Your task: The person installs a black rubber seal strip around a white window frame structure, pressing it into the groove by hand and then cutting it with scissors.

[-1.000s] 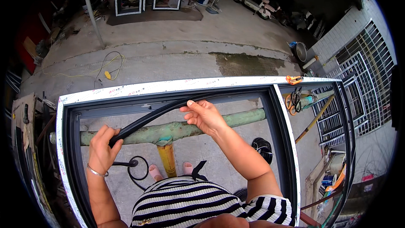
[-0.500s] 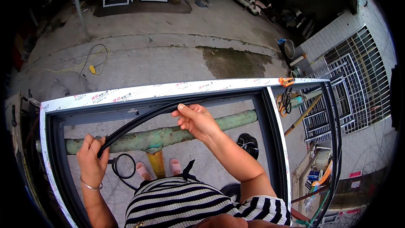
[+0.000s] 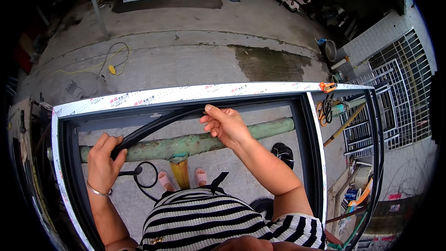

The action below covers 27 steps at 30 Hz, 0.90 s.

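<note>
A long black rubber sealing strip (image 3: 147, 131) bows upward between my hands, just under the far side of a dark window frame (image 3: 186, 92) with printed white film on its face. My left hand (image 3: 104, 155) grips the strip near the frame's left end, and a loose tail hangs down below it. My right hand (image 3: 226, 124) pinches the strip between thumb and fingers close to the frame's far inner edge. Right of that hand, the strip's course is hard to tell against the dark profile.
A green-wrapped bar (image 3: 200, 144) on a yellow post (image 3: 180, 173) crosses beneath the frame. Black coils (image 3: 282, 155) lie on the floor. An orange tool (image 3: 327, 87) rests on the frame's far right, near hanging scissors (image 3: 324, 113). Metal grilles (image 3: 395, 93) lean at the right.
The whole view has shifted slightly to the right. My left hand has risen a little with the strip, and the strip's bowed part sits closer to the frame's far side.
</note>
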Motion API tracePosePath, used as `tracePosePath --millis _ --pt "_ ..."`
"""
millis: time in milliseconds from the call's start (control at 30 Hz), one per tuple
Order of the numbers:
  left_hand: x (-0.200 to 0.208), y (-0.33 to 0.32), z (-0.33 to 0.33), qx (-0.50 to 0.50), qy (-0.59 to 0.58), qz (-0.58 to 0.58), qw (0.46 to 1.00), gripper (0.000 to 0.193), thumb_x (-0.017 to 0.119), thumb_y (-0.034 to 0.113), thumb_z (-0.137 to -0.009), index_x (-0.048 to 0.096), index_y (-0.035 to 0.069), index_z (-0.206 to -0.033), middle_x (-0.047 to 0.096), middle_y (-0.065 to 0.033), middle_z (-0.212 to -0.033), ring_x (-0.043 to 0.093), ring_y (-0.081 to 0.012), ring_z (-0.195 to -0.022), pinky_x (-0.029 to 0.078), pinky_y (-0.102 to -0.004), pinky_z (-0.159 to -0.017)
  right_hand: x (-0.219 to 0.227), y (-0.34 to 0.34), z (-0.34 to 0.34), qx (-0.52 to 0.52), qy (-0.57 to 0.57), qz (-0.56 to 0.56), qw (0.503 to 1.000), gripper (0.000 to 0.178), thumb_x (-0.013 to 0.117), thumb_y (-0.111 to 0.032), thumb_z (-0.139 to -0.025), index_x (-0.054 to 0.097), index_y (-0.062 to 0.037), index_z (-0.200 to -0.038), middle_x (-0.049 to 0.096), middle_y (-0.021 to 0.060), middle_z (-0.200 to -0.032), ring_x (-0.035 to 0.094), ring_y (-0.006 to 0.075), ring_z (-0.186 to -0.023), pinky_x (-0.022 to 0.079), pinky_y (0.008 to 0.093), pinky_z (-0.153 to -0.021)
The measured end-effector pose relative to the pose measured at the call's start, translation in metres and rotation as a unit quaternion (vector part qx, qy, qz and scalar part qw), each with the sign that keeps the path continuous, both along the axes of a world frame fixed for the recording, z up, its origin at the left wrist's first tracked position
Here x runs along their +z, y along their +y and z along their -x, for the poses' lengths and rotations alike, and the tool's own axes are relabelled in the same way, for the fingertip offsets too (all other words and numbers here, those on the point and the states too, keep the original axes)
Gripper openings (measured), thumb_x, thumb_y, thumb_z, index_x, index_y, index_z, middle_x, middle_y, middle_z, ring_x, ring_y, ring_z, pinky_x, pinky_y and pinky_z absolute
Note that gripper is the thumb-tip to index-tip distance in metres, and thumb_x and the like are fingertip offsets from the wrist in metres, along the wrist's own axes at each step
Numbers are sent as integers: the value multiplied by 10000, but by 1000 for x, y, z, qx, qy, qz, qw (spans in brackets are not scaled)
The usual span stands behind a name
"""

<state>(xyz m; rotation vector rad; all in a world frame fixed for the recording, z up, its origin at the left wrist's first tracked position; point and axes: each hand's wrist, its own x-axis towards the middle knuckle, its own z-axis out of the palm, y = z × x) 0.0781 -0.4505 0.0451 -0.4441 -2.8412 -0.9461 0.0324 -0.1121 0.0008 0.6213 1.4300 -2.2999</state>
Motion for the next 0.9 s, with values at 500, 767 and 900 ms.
tracePosePath --millis 500,767,900 --pt "-9 6 16 63 154 30 986 293 772 -13 -743 648 18 -1006 581 -122 -910 621 -334 -829 496 -396 -708 -8 0 -4 -4 56 47 997 188 680 -227 -976 690 -46 -927 745 115 -896 687 102 -642 471 202 -463" --pt "-18 5 25 60 215 16 975 233 809 33 -727 656 18 -902 592 -94 -852 628 -283 -769 503 -368 -651 0 -1 -5 -12 31 53 998 185 667 -219 -983 649 -40 -937 733 111 -912 682 119 -631 457 207 -451" --pt "-19 6 28 69 226 26 971 221 810 72 -738 662 51 -901 581 -61 -841 621 -260 -778 499 -378 -629 5 -5 -8 -36 25 48 998 194 666 -221 -982 639 -31 -950 734 128 -925 687 132 -633 480 209 -457"
